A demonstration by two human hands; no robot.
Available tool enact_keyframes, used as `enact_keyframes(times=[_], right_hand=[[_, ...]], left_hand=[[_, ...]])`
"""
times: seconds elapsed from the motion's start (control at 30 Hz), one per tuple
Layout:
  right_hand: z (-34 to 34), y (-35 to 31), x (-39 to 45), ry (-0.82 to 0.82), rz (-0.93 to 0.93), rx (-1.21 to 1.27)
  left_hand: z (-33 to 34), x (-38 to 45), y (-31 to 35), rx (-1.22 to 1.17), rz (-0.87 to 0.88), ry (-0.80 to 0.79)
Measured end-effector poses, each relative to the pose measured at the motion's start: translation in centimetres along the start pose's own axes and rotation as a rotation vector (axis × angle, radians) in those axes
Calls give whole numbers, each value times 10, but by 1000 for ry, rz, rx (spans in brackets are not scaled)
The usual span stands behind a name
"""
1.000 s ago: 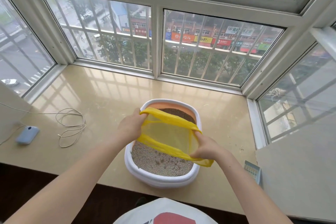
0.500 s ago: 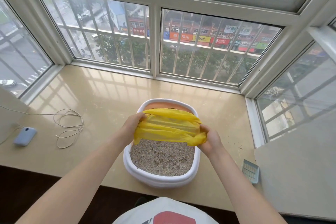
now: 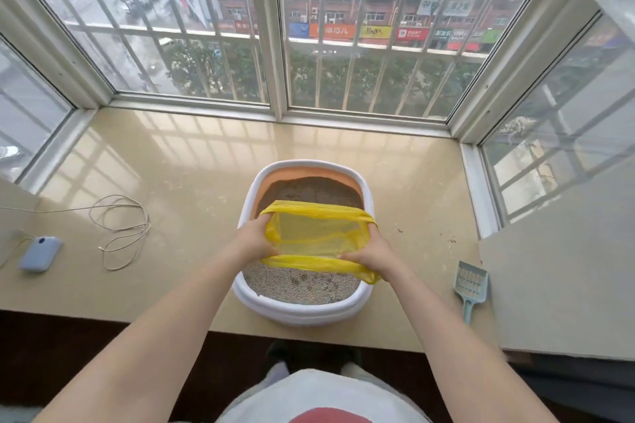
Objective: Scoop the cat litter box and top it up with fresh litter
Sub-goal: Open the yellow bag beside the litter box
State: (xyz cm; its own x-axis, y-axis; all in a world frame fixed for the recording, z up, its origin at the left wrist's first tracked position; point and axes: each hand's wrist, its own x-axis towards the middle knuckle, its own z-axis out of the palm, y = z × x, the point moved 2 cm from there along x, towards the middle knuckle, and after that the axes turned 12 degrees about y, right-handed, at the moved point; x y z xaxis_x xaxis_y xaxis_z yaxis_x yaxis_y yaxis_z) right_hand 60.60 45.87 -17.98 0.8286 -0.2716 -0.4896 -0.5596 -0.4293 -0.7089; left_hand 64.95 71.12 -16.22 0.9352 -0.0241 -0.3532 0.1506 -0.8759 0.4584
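Observation:
A white litter box with an orange inner wall stands on the beige sill, holding grey litter with dark clumps and a darker patch at the far end. Over its middle I hold a thin yellow plastic bag stretched open. My left hand grips the bag's left edge and my right hand grips its right edge. A pale blue litter scoop lies on the sill to the right of the box, untouched.
The sill is enclosed by bay windows on three sides. A coiled white cable and a small blue device lie at the left. A grey panel rises at the right. Scattered litter grains lie near it.
The bag was bunched together half a second ago; now both hands have pulled it wide open again, lower over the box. My head has tilted down.

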Motion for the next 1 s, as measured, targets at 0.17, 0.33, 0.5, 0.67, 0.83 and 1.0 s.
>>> enact_keyframes(times=[0.17,0.33,0.5,0.67,0.83,1.0], right_hand=[[2,24,7,21,17,-153],[-5,42,18,20,-16,-110],[-20,48,21,-6,-123,99],[-6,28,26,-4,-96,300],[30,-13,37,8,-91,301],[87,-68,52,-74,-204,119]], left_hand=[[26,0,7,111,-3,4],[44,3,11,78,-24,27],[51,-1,-3,-14,-134,90],[58,-3,-7,-219,-206,92],[45,3,-31,-377,-265,148],[12,8,-86,-490,-350,273]])
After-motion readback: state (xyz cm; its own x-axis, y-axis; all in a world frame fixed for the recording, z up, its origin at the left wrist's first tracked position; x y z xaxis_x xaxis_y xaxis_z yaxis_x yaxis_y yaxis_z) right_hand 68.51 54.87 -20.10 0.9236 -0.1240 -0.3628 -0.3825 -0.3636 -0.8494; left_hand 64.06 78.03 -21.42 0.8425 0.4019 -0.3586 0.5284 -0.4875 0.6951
